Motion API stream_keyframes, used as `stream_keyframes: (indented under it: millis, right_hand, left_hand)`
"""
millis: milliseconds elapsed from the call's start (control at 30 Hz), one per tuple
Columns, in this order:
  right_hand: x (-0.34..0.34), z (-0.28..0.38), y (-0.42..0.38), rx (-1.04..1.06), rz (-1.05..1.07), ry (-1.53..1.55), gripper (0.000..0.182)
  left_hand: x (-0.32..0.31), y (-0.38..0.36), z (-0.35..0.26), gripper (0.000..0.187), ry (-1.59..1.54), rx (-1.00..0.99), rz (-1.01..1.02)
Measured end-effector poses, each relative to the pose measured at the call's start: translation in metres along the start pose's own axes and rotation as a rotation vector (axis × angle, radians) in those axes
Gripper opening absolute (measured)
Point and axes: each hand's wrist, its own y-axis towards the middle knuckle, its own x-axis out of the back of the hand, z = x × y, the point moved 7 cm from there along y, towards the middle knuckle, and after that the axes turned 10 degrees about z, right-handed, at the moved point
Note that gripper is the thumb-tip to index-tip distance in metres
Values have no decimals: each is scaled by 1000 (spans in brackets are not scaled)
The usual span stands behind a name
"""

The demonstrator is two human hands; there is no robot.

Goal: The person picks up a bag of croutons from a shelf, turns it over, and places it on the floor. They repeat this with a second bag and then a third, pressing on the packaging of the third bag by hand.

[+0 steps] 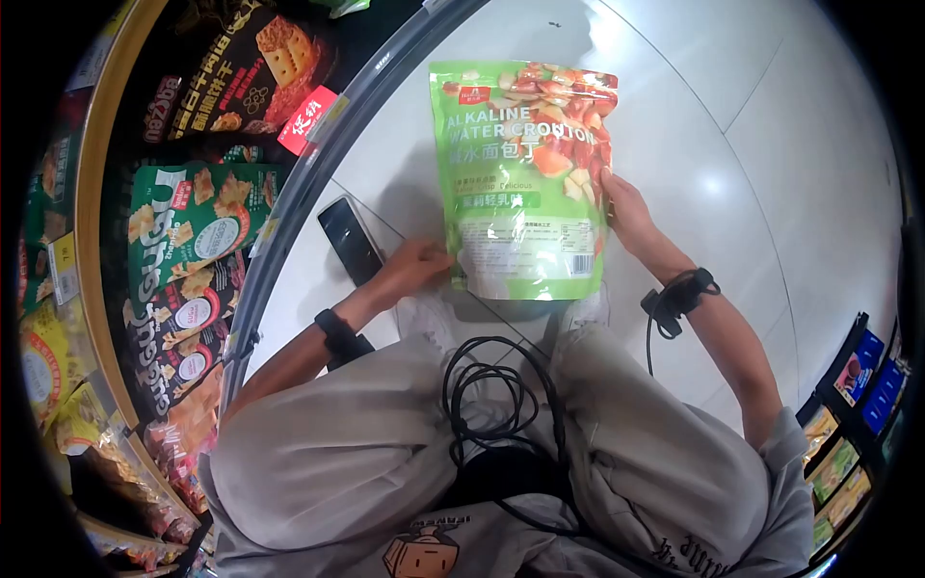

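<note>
A green bag of croutons (525,183), printed "Alkaline Water Crouton", is held upright with its printed front facing me. My right hand (626,207) grips its right edge, thumb on the front and the other fingers hidden behind. At the lower left edge, my left hand (421,268) is closed on the bag, its fingertips partly behind it. A dark-screened phone (349,239) lies on the floor just left of my left hand.
Shelves with a dark rail (289,212) stand close on the left, holding green snack bags (204,214), a dark biscuit pack (252,72) and a red promotion tag (307,120). Looped black cable (496,400) lies between my knees. More packaged goods (836,472) stand at right.
</note>
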Motion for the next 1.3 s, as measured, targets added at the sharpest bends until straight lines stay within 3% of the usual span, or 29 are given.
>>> stream_keyframes:
  millis: [100, 367, 467, 533, 600, 700, 767, 800, 833, 867, 900, 1000, 1067, 1233, 1300]
  right_hand:
    - [0, -6, -21, -95, -70, -155, 45]
    - [12, -34, -54, -133, 172, -378, 15]
    - [10, -37, -54, -109, 197, -421, 15]
    - [11, -40, -52, -85, 195, -423, 15]
    - [14, -41, -51, -58, 180, -420, 16]
    - [17, -39, -52, -27, 158, -428, 15]
    - [19, -36, -50, -7, 142, -448, 16]
    - [20, -36, -50, -8, 139, -445, 16]
    - [20, -36, -49, -13, 142, -444, 16]
    - [20, -37, -49, -19, 146, -444, 17]
    - [20, -37, -48, -21, 151, -445, 17]
    - [20, -38, -48, -25, 147, -459, 18]
    - [20, -37, -48, -10, 142, -470, 18]
    - [18, -35, -47, -8, 160, -469, 17]
    - [19, -34, -48, 0, 152, -471, 17]
  left_hand:
    - [-1, 5, 10, 32, -152, -71, -6]
    - [6, 12, 24, 24, -179, -28, -69]
    - [16, 9, 17, 25, -174, -56, -130]
    - [35, -4, -11, 26, 354, -52, -249]
    - [49, -34, -65, 22, 670, -153, -298]
    - [26, -99, -164, 13, 604, -309, -123]
    - [-9, -144, -219, 19, 808, -564, -64]
    - [-24, -163, -233, 24, 837, -600, 12]
    - [-40, -174, -242, 22, 745, -773, 151]
    - [-55, -194, -243, 18, 794, -960, 61]
    - [-71, -205, -250, 15, 870, -984, -57]
    - [-80, -218, -263, 20, 975, -969, 109]
    - [-80, -236, -262, 68, 1011, -1086, 270]
    - [-74, -268, -253, 40, 1083, -927, 368]
    - [-45, -334, -186, 29, 1376, -1243, 713]
